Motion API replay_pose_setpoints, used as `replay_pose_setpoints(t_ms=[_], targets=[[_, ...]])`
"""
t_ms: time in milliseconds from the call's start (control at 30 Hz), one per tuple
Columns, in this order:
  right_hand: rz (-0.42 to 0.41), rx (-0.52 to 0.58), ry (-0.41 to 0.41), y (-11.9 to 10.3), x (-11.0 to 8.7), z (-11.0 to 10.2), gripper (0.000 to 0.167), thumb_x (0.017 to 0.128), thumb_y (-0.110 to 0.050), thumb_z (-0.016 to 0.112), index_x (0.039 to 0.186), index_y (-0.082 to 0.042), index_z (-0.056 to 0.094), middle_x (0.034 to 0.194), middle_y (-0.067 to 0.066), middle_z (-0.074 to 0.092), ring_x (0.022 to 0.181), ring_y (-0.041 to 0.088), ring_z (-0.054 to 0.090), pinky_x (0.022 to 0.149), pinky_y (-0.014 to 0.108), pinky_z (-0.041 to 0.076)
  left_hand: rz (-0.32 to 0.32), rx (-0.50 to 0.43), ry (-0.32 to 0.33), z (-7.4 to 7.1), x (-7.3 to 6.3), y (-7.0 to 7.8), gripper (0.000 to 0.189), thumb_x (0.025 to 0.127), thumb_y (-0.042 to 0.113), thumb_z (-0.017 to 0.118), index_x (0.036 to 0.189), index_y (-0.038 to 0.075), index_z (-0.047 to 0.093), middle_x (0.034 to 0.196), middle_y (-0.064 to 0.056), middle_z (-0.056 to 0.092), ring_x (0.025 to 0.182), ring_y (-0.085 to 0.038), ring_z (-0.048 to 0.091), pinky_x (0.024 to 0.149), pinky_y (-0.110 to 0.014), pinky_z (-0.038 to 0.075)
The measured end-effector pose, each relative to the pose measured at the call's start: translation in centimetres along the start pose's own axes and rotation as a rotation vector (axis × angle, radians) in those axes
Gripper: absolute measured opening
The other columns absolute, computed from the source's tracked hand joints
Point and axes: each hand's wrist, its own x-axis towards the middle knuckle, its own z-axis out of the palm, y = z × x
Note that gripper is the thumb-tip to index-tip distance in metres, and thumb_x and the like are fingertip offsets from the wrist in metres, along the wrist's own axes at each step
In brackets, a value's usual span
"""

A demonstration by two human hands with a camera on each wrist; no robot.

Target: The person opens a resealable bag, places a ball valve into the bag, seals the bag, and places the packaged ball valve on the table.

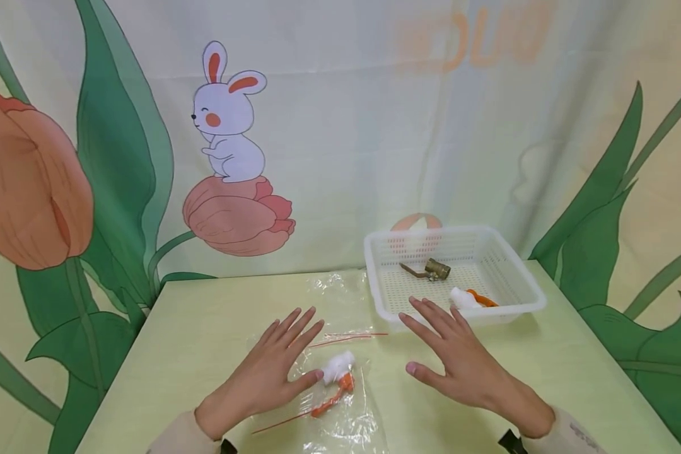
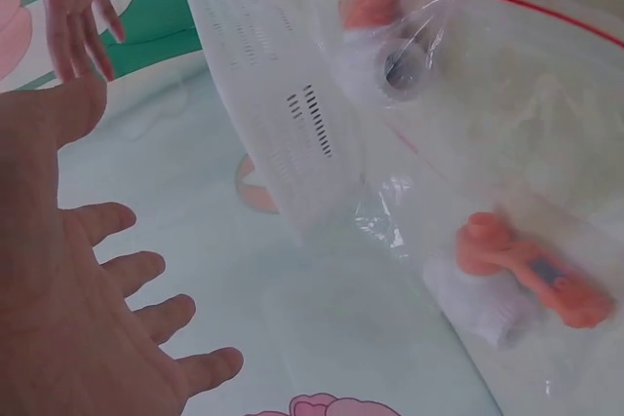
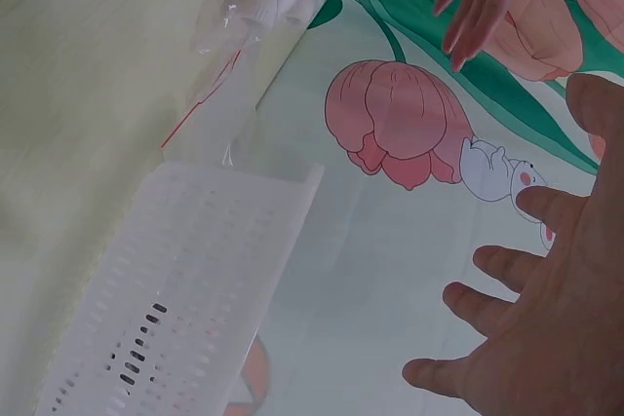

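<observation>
My left hand (image 1: 269,372) is spread with its fingers straight, over the left side of a clear zip bag (image 1: 349,425). Inside that bag lies a white plastic valve (image 1: 338,367) with an orange lever handle, just right of my left thumb. In the left wrist view, two such orange-handled valves show under clear plastic, one nearer (image 2: 526,280) and one farther (image 2: 390,41). My right hand (image 1: 468,369), fingers also spread and holding nothing, is in front of a white plastic basket (image 1: 513,271). The basket holds a brass valve (image 1: 438,270) with a lever and a white-and-orange piece (image 1: 464,298), partly hidden behind the rim.
Another stretch of clear plastic bag (image 1: 340,296) with red zip lines lies left of the basket. Pale yellow-green cloth covers the table (image 1: 204,328). Behind it hangs a curtain (image 1: 329,139) printed with tulips and a rabbit.
</observation>
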Motion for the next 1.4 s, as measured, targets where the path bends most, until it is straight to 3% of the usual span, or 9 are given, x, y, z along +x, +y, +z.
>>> replay_pose_setpoints(t_ms=[133,300,800,933,1200,1400], targets=[[-0.001,0.005,-0.013,-0.2,0.0,0.3,0.071,0.093,-0.051,0.06,0.154,-0.032,0.028,0.164,-0.003,0.019,0.151,0.028,0.022,0.116,0.065,0.014,0.025,-0.016,-0.016,0.2,1.7,-0.2,0.073,0.094,0.051,0.057,0.154,0.018,0.032,0.163,-0.007,0.026,0.149,-0.035,0.026,0.116,-0.059,0.028],[-0.013,0.016,-0.007,-0.3,0.1,0.7,0.07,0.094,-0.049,0.06,0.154,-0.031,0.03,0.164,-0.003,0.02,0.15,0.028,0.023,0.113,0.067,0.018,0.012,-0.045,-0.064,0.7,4.0,-0.9,0.072,0.096,0.05,0.056,0.155,0.017,0.031,0.163,-0.008,0.025,0.15,-0.034,0.024,0.116,-0.058,0.028],[-0.005,0.022,-0.046,-0.4,0.1,1.0,0.068,0.095,-0.053,0.056,0.154,-0.03,0.032,0.164,-0.004,0.019,0.15,0.028,0.024,0.114,0.065,0.019,0.002,-0.047,-0.235,3.7,9.4,-2.2,0.073,0.095,0.043,0.062,0.154,0.015,0.031,0.162,-0.01,0.027,0.149,-0.032,0.028,0.119,-0.046,0.029],[-0.01,0.014,-0.038,-0.4,0.0,1.2,0.068,0.094,-0.053,0.057,0.153,-0.029,0.032,0.164,-0.004,0.02,0.15,0.028,0.025,0.114,0.065,0.02,-0.007,-0.047,-0.282,4.8,10.3,-2.4,0.072,0.093,0.039,0.065,0.153,0.014,0.034,0.16,-0.012,0.03,0.147,-0.035,0.031,0.118,-0.047,0.032],[-0.019,0.008,-0.039,-0.3,-0.2,1.5,0.07,0.095,-0.053,0.056,0.155,-0.032,0.027,0.164,-0.003,0.019,0.149,0.029,0.026,0.113,0.065,0.021,-0.085,-0.038,-0.369,6.9,11.1,-3.2,0.069,0.09,0.034,0.071,0.149,0.014,0.041,0.157,-0.011,0.037,0.143,-0.033,0.038,0.113,-0.049,0.038],[-0.019,0.021,-0.045,-0.2,-0.4,1.8,0.069,0.095,-0.052,0.056,0.155,-0.03,0.029,0.164,-0.002,0.019,0.149,0.029,0.025,0.112,0.066,0.022,-0.127,-0.025,-0.436,8.0,11.2,-3.8,0.057,0.085,0.03,0.075,0.137,0.015,0.057,0.142,-0.007,0.057,0.129,-0.027,0.055,0.103,-0.045,0.047]])
